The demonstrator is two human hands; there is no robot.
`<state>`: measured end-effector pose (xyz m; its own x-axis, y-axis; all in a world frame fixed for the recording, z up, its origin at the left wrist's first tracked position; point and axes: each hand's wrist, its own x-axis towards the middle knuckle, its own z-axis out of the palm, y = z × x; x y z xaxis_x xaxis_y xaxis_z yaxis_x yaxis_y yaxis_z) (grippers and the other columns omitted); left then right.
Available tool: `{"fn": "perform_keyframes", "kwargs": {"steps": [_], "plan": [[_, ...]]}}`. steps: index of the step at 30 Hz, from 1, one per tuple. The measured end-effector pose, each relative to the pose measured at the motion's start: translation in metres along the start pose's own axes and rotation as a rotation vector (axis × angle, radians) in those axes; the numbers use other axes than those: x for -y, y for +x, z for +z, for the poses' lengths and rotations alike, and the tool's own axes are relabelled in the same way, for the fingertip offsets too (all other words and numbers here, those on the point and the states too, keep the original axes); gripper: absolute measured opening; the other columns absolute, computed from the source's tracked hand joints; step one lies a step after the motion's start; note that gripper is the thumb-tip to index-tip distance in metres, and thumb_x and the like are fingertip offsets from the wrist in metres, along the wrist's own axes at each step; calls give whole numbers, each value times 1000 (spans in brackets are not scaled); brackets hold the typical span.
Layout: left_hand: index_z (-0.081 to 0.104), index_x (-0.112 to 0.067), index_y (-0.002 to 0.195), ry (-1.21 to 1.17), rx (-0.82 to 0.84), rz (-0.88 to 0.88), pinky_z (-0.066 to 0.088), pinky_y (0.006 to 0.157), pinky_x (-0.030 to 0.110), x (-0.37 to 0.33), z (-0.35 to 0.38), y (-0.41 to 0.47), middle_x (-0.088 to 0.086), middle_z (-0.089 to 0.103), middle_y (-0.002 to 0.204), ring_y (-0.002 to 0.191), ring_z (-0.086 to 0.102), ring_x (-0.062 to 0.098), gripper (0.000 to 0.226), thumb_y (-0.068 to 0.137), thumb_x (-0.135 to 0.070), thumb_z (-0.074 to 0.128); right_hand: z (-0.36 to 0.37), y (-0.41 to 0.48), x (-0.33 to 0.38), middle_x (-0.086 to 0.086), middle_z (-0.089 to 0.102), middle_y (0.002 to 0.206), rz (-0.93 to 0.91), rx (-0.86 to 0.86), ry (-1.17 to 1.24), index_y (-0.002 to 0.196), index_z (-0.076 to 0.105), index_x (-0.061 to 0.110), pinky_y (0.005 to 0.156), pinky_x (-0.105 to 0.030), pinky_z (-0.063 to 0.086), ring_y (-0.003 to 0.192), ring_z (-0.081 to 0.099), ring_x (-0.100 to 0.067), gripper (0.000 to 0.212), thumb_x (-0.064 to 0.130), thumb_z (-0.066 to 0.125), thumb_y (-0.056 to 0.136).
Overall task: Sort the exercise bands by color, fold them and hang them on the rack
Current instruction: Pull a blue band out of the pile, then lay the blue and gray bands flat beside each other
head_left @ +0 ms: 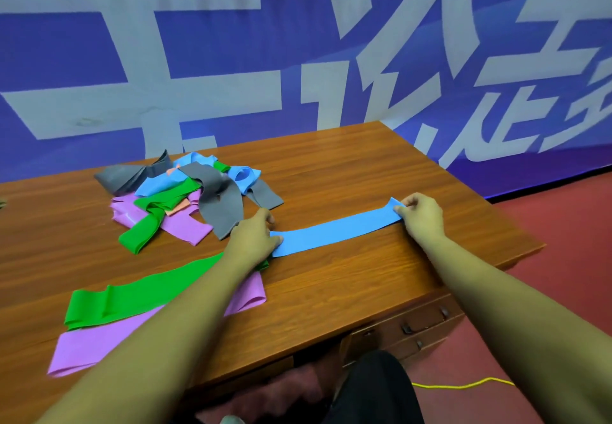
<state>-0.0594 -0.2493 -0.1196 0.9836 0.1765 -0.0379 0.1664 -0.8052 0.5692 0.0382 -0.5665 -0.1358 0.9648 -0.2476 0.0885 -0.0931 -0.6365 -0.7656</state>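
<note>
A blue band (334, 230) lies stretched flat across the wooden table (331, 291). My left hand (255, 238) pins its left end and my right hand (420, 215) pinches its right end. To the left, a green band (132, 297) lies flat on top of a purple band (96, 341), both partly under my left forearm. Farther back sits a tangled pile of bands (185, 191) in grey, blue, green, purple and a bit of orange. No rack is in view.
A blue banner wall (298, 59) with large white characters rises just behind the table. The table's right edge drops to red floor (563, 258). Drawers with handles (424, 321) face me under the tabletop. A yellow cord (463, 385) lies on the floor.
</note>
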Motion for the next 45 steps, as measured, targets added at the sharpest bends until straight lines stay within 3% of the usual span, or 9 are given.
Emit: {"fn": "perform_keyframes", "kwargs": {"steps": [3,11,19,24,33,36,40,42,45], "plan": [[46,-21,101,104,-2,51,48,82,41,3,8,7,3,63,86,87,61,26,25,85,-26,65,10,2,-10,-8,67,85,-70,-56,-123,80,61,17,79,-43,49,89,59,-33,11,24,69,84],[61,-22,93,188,-152,167,34,83,36,12,18,16,2,49,95,99,45,24,9,85,-26,62,20,-6,-3,-15,56,116,-181,-161,-374,118,61,11,96,-44,39,112,48,-35,31,19,60,88],[64,-15,96,197,-271,137,44,84,40,23,-15,55,8,55,96,101,49,31,14,84,-21,62,76,-18,80,-16,57,113,-355,142,-243,113,63,6,95,-40,44,108,55,-34,31,23,57,87],[60,-23,123,165,-106,50,53,87,42,39,-24,78,7,62,111,102,60,24,37,85,-23,61,125,-31,131,-14,58,120,-370,348,-211,122,59,7,93,-42,49,109,57,-31,38,28,57,91],[56,-33,133,158,-75,25,35,103,38,62,-8,101,10,47,119,116,42,31,41,92,-32,56,192,-23,156,-15,52,129,-163,337,-322,114,63,12,104,-40,38,123,48,-34,38,40,64,88],[59,-30,129,89,-81,59,36,102,35,65,-11,101,8,49,113,114,46,30,37,93,-27,57,194,-17,159,-10,64,113,-134,352,-229,87,65,21,94,-36,45,112,57,-30,14,34,69,84],[63,-19,118,-215,-214,112,40,76,26,58,-27,93,0,59,95,83,56,13,24,95,-19,55,171,-18,175,5,55,65,-320,421,84,76,55,19,57,-26,38,62,52,-13,17,17,69,83],[59,-22,120,-327,-330,124,40,72,25,51,-40,89,-5,59,88,73,52,4,24,97,-20,53,152,-21,192,7,54,66,-451,402,116,77,55,20,57,-26,40,60,49,-10,16,12,68,82],[54,-24,133,-386,-358,247,35,74,2,41,-63,83,-4,56,105,82,49,-1,36,97,-21,56,124,-23,221,7,60,77,-648,383,102,83,61,18,71,-28,45,75,56,-14,13,6,66,80]]}}
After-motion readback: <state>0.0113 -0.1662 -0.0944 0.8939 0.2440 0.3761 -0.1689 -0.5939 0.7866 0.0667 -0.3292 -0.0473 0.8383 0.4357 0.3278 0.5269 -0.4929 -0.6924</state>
